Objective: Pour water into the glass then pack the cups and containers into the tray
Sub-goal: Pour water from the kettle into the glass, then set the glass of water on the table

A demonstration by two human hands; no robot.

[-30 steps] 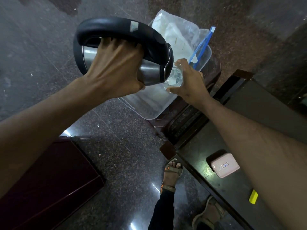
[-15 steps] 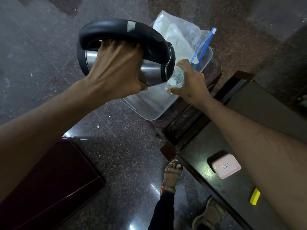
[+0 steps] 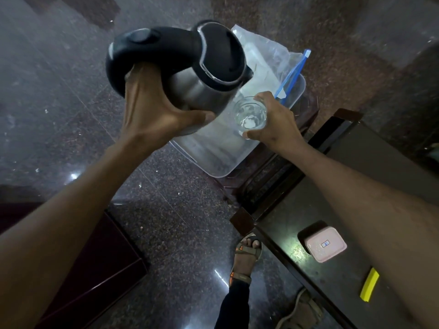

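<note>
My left hand [image 3: 152, 115] grips the black handle of a steel kettle [image 3: 197, 89] with a black lid, held in the air nearly upright. The kettle's spout points right, just above and left of a clear glass [image 3: 250, 113]. My right hand [image 3: 275, 124] holds that glass from the right side; there is water in it. Both hang over a clear plastic tray [image 3: 213, 153] that rests on a dark wooden stool. A small pink lidded container [image 3: 325, 244] sits on the dark table at the lower right.
A clear zip bag with a blue strip [image 3: 275, 60] lies in the far end of the tray. A yellow strip [image 3: 369, 283] lies on the dark table [image 3: 308, 269]. My sandalled foot [image 3: 247, 252] stands on the polished stone floor. A dark red cabinet [image 3: 90, 269] is at lower left.
The kettle has tipped back from its pouring tilt and lifted away from the glass, so its lid now faces me. The glass has dropped a little lower and is in full view.
</note>
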